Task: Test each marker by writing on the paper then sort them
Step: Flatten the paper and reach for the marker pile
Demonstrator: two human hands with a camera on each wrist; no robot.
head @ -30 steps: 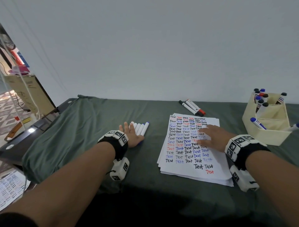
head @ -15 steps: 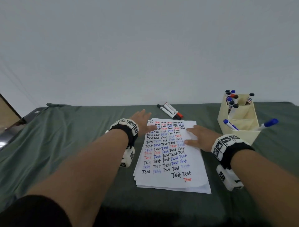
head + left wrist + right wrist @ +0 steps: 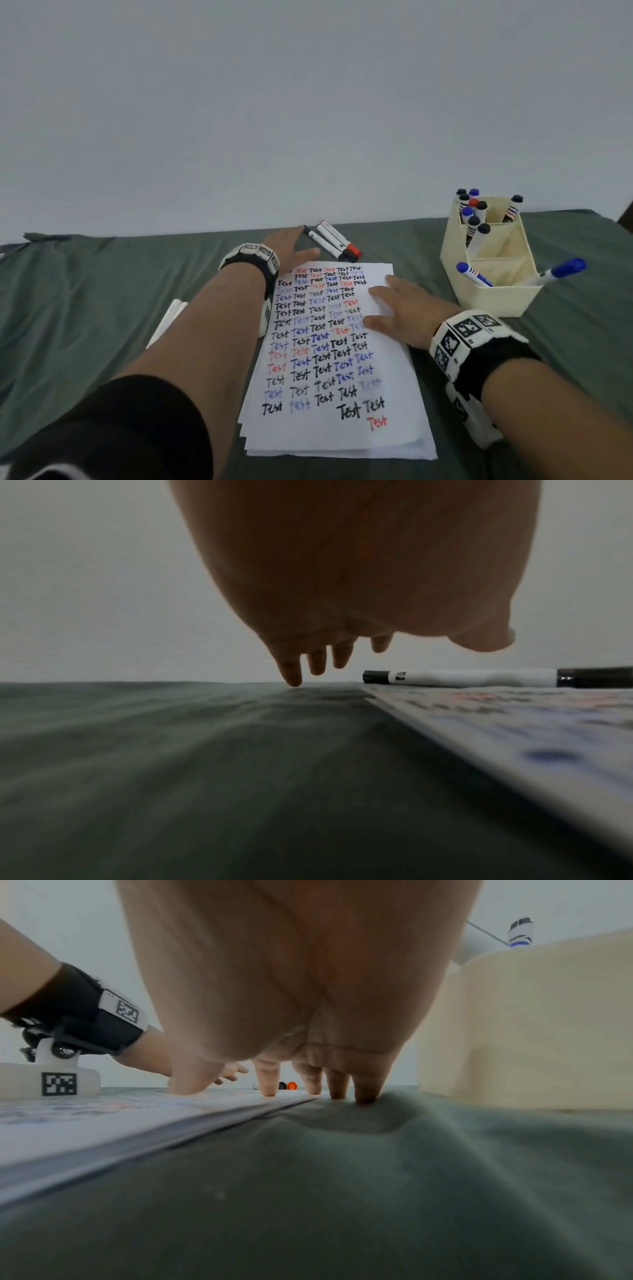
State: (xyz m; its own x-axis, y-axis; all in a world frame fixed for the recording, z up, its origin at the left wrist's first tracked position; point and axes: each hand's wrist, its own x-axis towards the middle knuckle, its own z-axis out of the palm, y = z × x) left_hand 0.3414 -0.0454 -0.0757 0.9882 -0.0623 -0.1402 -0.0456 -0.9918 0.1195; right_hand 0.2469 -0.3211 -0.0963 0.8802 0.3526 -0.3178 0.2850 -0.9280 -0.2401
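Note:
A stack of white paper (image 3: 342,435) covered in black, blue and red "Test" words lies on the green cloth. Three markers (image 3: 334,241) with black and red caps lie just beyond its far edge. My left hand (image 3: 294,245) hovers flat and empty beside them, fingers straight, its fingers (image 3: 291,669) pointing down at the cloth next to a black-capped marker (image 3: 479,677). My right hand (image 3: 404,308) presses flat on the paper's right edge, its fingertips (image 3: 337,1085) straddling paper and cloth. Several white markers (image 3: 168,317) lie left of my left forearm, partly hidden.
A cream compartment holder (image 3: 493,294) stands at the right, close to my right hand, with several capped markers upright at its back and two blue-capped ones leaning in front. Its wall (image 3: 534,1020) rises beside my right hand. A pale wall borders the table's far edge.
My left hand has left the white markers at the left and travelled right and forward to the markers beyond the paper. The head view has swung right. My right hand stays on the paper.

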